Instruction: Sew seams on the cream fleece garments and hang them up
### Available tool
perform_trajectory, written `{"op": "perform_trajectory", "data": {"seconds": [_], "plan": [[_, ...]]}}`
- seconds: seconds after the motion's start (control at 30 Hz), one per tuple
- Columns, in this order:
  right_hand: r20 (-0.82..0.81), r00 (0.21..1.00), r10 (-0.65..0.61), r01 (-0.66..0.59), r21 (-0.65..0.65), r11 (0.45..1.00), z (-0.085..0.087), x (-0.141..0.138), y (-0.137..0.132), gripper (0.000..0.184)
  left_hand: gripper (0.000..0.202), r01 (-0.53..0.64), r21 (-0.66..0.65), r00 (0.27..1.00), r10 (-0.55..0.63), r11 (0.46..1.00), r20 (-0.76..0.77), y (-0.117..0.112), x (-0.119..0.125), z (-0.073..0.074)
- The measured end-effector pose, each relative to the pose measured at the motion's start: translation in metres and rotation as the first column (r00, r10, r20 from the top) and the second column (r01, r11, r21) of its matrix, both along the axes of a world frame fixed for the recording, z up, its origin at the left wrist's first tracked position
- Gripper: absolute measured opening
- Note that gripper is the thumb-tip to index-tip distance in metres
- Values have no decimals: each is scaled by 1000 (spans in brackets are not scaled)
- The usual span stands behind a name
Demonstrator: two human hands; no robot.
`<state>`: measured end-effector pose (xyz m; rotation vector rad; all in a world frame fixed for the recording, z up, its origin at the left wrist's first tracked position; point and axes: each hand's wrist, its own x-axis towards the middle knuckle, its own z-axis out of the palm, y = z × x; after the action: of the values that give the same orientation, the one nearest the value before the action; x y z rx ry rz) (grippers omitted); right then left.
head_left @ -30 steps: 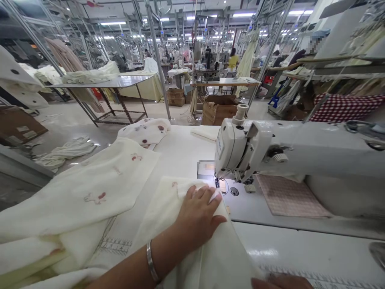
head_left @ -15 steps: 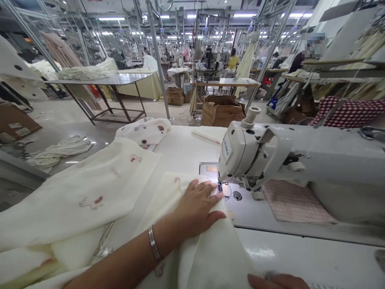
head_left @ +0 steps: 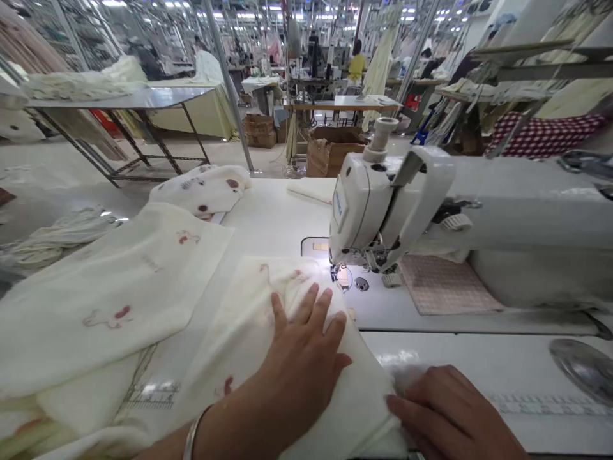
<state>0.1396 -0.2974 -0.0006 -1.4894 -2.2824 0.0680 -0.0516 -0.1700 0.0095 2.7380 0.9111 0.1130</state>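
Cream fabric (head_left: 239, 319) with small reddish printed figures lies on the white sewing table, its upper right edge at the needle area of a sewing machine (head_left: 364, 204). My left hand (head_left: 306, 358) rests on this fabric with fingers spread, just below the presser foot (head_left: 334, 273). At the lower right, my right hand (head_left: 454, 409) is closed with thumb and fingers on the fabric's right edge. A silver bracelet (head_left: 191, 437) circles my left wrist. Another printed cream piece (head_left: 129, 275) is spread out at the left.
A spotted white cloth (head_left: 201, 191) lies at the table's back left, and a pink checked cloth (head_left: 445, 284) under the machine arm. A round metal dish (head_left: 584, 374) sits at the right. Beyond stand a cardboard box (head_left: 332, 150) and a metal-legged table (head_left: 163, 99).
My left hand has drawn back from the presser foot toward me, fingers now spread wider. My right hand has come further into view at the fabric's edge. The view has tilted down.
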Motion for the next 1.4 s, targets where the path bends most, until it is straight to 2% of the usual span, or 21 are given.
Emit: {"op": "perform_trajectory", "data": {"seconds": [0.27,0.37,0.43,0.53,0.73,0.97,1.17,1.23,1.27,1.33,1.4], "plan": [[14,999,47,-48,59,997,-13,9,-5,23,42,18,43,1000,-17,999,-14,-7,-8,-14],[77,995,58,-62,57,996,-6,10,-4,24,43,36,54,999,-37,998,9,-4,-10,-14],[179,977,119,-136,82,987,1,10,3,26,44,61,50,998,-63,997,30,4,-11,-14],[283,935,215,-253,105,962,6,8,22,27,48,110,40,993,-111,993,42,31,-14,-14],[181,952,245,-275,164,947,-2,0,69,27,49,248,88,967,-252,965,36,103,-8,-10],[166,975,150,-183,212,960,-14,5,115,24,48,342,177,936,-352,923,28,159,7,-9],[220,971,89,-132,192,972,-32,15,128,27,47,356,233,934,-351,905,-65,200,21,-8],[209,976,61,-106,212,972,-28,12,126,25,48,323,233,946,-308,917,-97,198,21,-10],[201,979,41,-87,227,970,-25,9,123,25,50,283,234,959,-265,930,-105,190,19,-11],[180,984,16,-58,229,972,-14,1,113,27,55,161,251,985,-139,955,-105,160,11,-13],[152,987,41,-67,172,983,-3,-7,97,30,62,44,279,995,-17,959,-95,121,2,-13]]}}
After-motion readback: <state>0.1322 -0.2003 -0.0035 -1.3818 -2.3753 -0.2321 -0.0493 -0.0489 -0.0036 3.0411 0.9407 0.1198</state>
